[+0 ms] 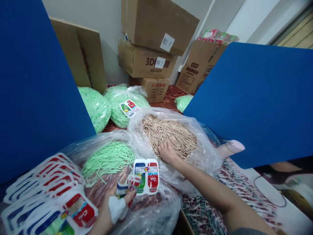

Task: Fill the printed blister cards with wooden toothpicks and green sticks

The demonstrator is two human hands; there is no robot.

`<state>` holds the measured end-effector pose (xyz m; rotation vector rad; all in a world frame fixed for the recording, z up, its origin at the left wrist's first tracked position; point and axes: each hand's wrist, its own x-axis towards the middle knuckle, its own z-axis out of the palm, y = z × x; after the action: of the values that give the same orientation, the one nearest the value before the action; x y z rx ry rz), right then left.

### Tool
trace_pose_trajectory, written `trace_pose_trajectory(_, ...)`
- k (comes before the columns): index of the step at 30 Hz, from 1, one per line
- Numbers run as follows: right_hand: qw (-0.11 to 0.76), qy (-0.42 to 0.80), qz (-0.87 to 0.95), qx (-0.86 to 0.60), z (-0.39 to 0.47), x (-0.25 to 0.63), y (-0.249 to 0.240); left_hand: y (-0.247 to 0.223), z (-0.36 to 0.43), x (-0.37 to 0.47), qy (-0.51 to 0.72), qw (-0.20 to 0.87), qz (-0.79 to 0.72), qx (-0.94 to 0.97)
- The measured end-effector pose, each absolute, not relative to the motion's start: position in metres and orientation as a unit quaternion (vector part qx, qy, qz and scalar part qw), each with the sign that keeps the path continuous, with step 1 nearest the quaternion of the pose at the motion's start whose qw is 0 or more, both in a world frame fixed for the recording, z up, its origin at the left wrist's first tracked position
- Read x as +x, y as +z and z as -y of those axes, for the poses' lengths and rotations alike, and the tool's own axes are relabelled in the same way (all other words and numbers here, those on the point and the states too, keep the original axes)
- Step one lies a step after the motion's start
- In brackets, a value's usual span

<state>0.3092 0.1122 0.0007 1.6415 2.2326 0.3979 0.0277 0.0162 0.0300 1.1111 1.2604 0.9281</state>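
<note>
At the near edge of an open clear plastic bag (207, 153), my right hand (167, 152) has its fingers curled into thin brown sticks (176, 132); whether it grips any is hidden. My left hand (117, 202), with a white wrap round its thumb side, is closed on a bent printed pouch (129, 186) with blue and red parts. Just beyond it is a flat printed pouch (153, 178) showing bottle pictures, one red and marked Cola. Thin green sticks (110, 158) lie in another open bag ahead of my left hand.
Overlapping printed pouches (80, 209) fill the lower left. Tied bags of green sticks (124, 93) stand behind, one with a printed pouch on top. Cardboard boxes (149, 60) are stacked at the wall. Blue panels (264, 101) flank both sides. A pale tube-like object (231, 148) is at right.
</note>
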Motion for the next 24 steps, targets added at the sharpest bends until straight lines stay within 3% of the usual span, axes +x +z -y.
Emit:
trace_pose_trajectory(10,0.179,0.123,-0.793,0.569,-0.108,0.311,0.015,0.03,-0.016,0.033,0.369,0.621,-0.512,0.465)
trace_pose_trajectory(16,0.153,0.084,-0.78,0.601,-0.113,0.304,0.018,0.031,-0.015,0.028,0.377,0.598,-0.513,0.488)
trace_pose_trajectory(24,0.036,-0.108,-0.721,0.683,-0.12,0.35,0.059,0.022,-0.018,0.025,0.373,0.597,-0.523,0.481)
